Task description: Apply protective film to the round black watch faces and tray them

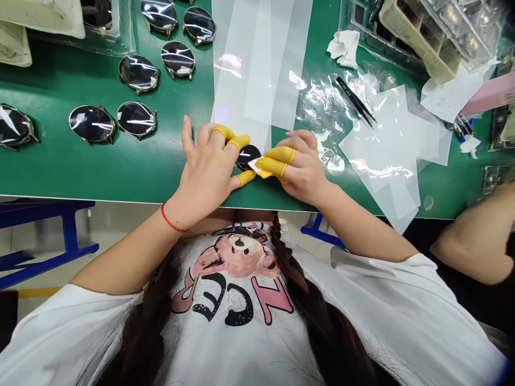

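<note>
Close to the table's front edge, a round black glossy watch face (pixel 243 156) lies between my two hands. My left hand (pixel 209 169) grips it at its left side, with yellow finger cots on the thumb and two fingers. Between the yellow-capped thumb and fingers of my right hand (pixel 301 166) is a small white wipe or piece of paper (pixel 253 165), its tip against the face's lower right. My fingers hide the rest of the rim, so I cannot tell whether it has lugs like the other watches.
Several dark round watch heads (pixel 137 119) lie on the green table (pixel 48 171) to the left. Translucent sheets (pixel 257 64) stretch away ahead. On the right are clear film discs (pixel 325 107), black tweezers (pixel 356 102), more sheets (pixel 386 145) and stacked trays (pixel 422 37). Another person's arm (pixel 475 241) is at far right.
</note>
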The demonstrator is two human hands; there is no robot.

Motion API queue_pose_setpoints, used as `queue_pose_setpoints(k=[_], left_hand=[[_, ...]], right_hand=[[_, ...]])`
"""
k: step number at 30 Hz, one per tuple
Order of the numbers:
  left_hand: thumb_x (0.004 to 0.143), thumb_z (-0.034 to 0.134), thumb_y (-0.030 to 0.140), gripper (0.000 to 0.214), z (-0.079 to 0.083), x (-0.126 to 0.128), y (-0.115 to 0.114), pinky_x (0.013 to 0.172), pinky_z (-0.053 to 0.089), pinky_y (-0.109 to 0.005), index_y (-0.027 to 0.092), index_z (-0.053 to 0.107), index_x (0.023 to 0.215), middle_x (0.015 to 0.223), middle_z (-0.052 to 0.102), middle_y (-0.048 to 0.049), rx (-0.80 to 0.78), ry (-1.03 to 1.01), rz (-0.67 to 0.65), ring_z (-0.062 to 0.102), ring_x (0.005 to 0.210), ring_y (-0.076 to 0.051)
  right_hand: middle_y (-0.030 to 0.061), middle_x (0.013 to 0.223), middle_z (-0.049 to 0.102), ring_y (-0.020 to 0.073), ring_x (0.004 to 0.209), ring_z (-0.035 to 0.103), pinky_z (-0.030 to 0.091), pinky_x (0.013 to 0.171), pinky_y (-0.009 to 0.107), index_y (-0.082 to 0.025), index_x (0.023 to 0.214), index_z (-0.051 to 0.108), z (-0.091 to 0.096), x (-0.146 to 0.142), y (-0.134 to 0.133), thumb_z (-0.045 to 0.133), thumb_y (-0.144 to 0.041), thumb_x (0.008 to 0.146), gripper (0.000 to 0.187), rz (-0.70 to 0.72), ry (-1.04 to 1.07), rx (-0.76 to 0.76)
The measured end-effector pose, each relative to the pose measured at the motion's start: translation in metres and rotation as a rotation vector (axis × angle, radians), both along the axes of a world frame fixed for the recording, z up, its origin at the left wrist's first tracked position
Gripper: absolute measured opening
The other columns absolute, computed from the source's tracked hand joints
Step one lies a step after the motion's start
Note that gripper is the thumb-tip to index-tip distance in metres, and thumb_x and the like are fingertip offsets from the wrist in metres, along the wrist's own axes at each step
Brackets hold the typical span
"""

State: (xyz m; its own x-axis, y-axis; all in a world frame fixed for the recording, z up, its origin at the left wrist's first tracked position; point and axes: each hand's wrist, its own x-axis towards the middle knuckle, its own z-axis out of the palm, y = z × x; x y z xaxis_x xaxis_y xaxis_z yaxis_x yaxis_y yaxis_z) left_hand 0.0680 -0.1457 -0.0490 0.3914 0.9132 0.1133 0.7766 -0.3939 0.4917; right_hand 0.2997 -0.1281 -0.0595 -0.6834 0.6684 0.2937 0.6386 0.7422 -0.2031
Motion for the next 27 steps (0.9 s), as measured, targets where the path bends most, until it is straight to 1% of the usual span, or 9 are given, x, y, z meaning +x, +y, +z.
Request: queue_pose_setpoints(k=[3, 6, 10, 14, 17, 19, 21, 23, 27], left_hand=[[0.089, 0.067, 0.041, 0.045, 0.000, -0.001, 0.000, 0.124, 0.007, -0.068, 0.030, 0.057, 0.132, 0.122, 0.060, -0.0101, 0.008, -0.007, -0.005, 0.044, 0.133, -0.037], [0.089, 0.067, 0.041, 0.046, 0.001, -0.001, 0.000, 0.124, 0.005, -0.067, 0.031, 0.056, 0.133, 0.122, 0.059, -0.0098, -0.007, -0.008, -0.003, 0.044, 0.135, -0.037], [0.090, 0.066, 0.040, 0.046, 0.002, 0.000, 0.000, 0.124, 0.004, -0.067, 0.031, 0.056, 0.134, 0.125, 0.059, -0.0103, -0.019, 0.011, 0.002, 0.043, 0.135, -0.037], [0.090, 0.065, 0.042, 0.046, 0.003, 0.000, -0.001, 0.124, 0.005, -0.067, 0.030, 0.057, 0.134, 0.125, 0.059, -0.0114, -0.008, 0.022, 0.002, 0.044, 0.133, -0.038], [0.090, 0.066, 0.040, 0.046, 0.003, 0.000, -0.001, 0.123, 0.008, -0.068, 0.029, 0.058, 0.133, 0.124, 0.059, -0.0116, 0.000, 0.028, 0.000, 0.045, 0.132, -0.038], [0.089, 0.067, 0.039, 0.047, 0.002, 0.001, -0.002, 0.123, 0.009, -0.068, 0.029, 0.057, 0.134, 0.122, 0.059, -0.0111, 0.015, 0.029, -0.002, 0.045, 0.131, -0.037], [0.089, 0.069, 0.037, 0.053, 0.002, 0.001, -0.002, 0.123, 0.009, -0.069, 0.029, 0.053, 0.139, 0.121, 0.059, -0.0107, 0.030, 0.023, -0.005, 0.046, 0.131, -0.037], [0.089, 0.068, 0.037, 0.058, 0.002, 0.001, -0.001, 0.122, 0.008, -0.069, 0.028, 0.049, 0.144, 0.122, 0.058, -0.0105, 0.028, 0.030, -0.014, 0.046, 0.130, -0.036], [0.092, 0.064, 0.038, 0.048, 0.003, 0.001, -0.001, 0.122, 0.006, -0.069, 0.030, 0.056, 0.138, 0.123, 0.056, -0.0106, -0.004, 0.067, -0.027, 0.044, 0.132, -0.037]], right_hand=[[-0.0018, 0.096, 0.070, 0.0168, 0.096, 0.060, 0.041, 0.102, 0.048, -0.038, 0.108, 0.067, -0.003, 0.009, -0.010, 0.029, -0.033, 0.104, 0.039, 0.047, 0.000, 0.007], [0.0005, 0.094, 0.070, 0.0173, 0.092, 0.060, 0.042, 0.099, 0.046, -0.034, 0.107, 0.067, 0.000, 0.008, -0.017, 0.038, -0.036, 0.102, 0.030, 0.007, 0.110, -0.057], [0.0043, 0.083, 0.065, 0.0180, 0.081, 0.058, 0.046, 0.082, 0.038, -0.023, 0.099, 0.065, 0.004, -0.012, -0.020, 0.040, -0.042, 0.103, 0.032, -0.200, 0.340, -0.113], [0.0006, 0.065, 0.051, 0.0165, 0.064, 0.045, 0.042, 0.072, 0.036, -0.023, 0.072, 0.048, -0.006, -0.021, -0.016, 0.040, -0.045, 0.101, 0.037, -0.363, 0.283, -0.065], [-0.0005, 0.061, 0.042, 0.0164, 0.061, 0.036, 0.040, 0.071, 0.038, -0.024, 0.067, 0.034, -0.017, -0.012, -0.013, 0.041, -0.046, 0.100, 0.041, -0.456, 0.250, -0.025], [-0.0004, 0.060, 0.040, 0.0167, 0.062, 0.035, 0.039, 0.071, 0.038, -0.024, 0.066, 0.034, -0.019, -0.004, -0.012, 0.042, -0.048, 0.099, 0.041, -0.486, 0.252, -0.031], [0.0005, 0.063, 0.045, 0.0170, 0.064, 0.039, 0.041, 0.071, 0.038, -0.023, 0.068, 0.040, -0.014, 0.000, -0.011, 0.041, -0.049, 0.100, 0.041, -0.470, 0.262, -0.081], [0.0020, 0.070, 0.053, 0.0175, 0.069, 0.047, 0.043, 0.073, 0.038, -0.022, 0.077, 0.051, -0.004, -0.002, -0.010, 0.038, -0.049, 0.102, 0.039, -0.391, 0.268, -0.125], [0.0029, 0.094, 0.064, 0.0189, 0.092, 0.057, 0.043, 0.096, 0.045, -0.026, 0.098, 0.065, 0.015, -0.017, -0.010, 0.035, -0.043, 0.105, 0.035, -0.161, 0.142, -0.037]])
